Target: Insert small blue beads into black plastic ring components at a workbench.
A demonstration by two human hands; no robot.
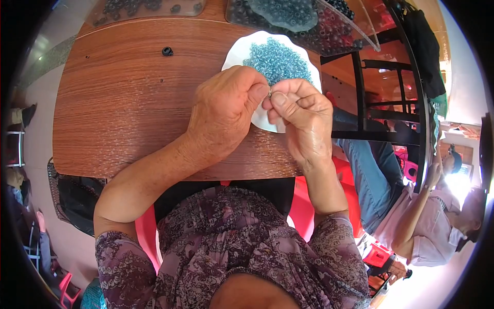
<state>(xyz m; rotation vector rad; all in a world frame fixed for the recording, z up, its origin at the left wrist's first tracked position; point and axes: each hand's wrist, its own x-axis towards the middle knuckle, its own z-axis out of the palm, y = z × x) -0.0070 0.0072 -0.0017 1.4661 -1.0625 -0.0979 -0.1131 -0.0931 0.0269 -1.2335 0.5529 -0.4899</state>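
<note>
Both hands meet over the near rim of a white scalloped plate [237,54]. A heap of small clear blue beads [280,61] fills the plate's middle. My left hand [230,103] is closed, its thumb and forefinger pinched together at the fingertips. Facing it, my right hand [301,105] pinches too, its other fingers curled in. Between the two pinches shows a tiny shiny item [270,91], too small to name. The fingertips of the two hands nearly touch, and the fingers hide part of the beads and plate.
A clear box [303,38] of dark beads stands behind the plate, another bead box [149,13] farther left. One black bead [167,51] lies on the wooden table [118,103]. A black metal frame [381,135] and a seated person [427,216] are at right.
</note>
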